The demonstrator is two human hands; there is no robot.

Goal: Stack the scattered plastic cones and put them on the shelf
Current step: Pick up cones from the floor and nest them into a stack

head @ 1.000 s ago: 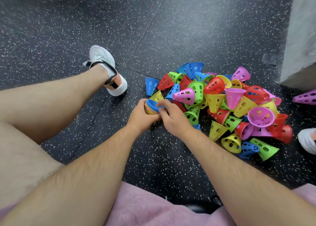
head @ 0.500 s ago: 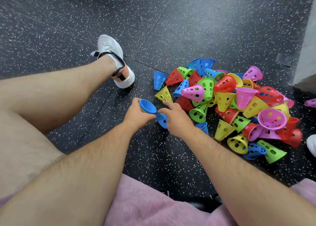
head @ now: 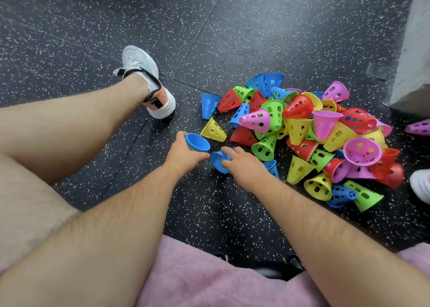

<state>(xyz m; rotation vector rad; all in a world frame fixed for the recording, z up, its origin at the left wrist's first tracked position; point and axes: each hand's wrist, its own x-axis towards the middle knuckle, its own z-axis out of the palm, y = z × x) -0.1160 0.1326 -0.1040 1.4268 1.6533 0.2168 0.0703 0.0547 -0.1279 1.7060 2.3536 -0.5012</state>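
Note:
A pile of perforated plastic cones [head: 309, 134] in blue, red, green, yellow and pink lies on the dark speckled floor at the right. My left hand [head: 183, 154] grips a short nested stack of cones [head: 197, 142] whose open blue mouth faces up and right. Just right of it, my right hand [head: 242, 164] holds a single blue cone [head: 218, 161] low over the floor, its fingers curled over the rim. A yellow cone [head: 214, 131] lies just beyond the two hands.
My left leg stretches out with a white shoe [head: 149, 90] beyond the hands. A grey block [head: 414, 50] stands at the far right, with a purple cone [head: 418, 127] beside it and another white shoe [head: 421, 185] at the right edge. Pink fabric [head: 209, 278] covers my lap.
Both hands held the stack together one second ago. The right hand then left it, reached down to the right and took hold of a loose blue cone.

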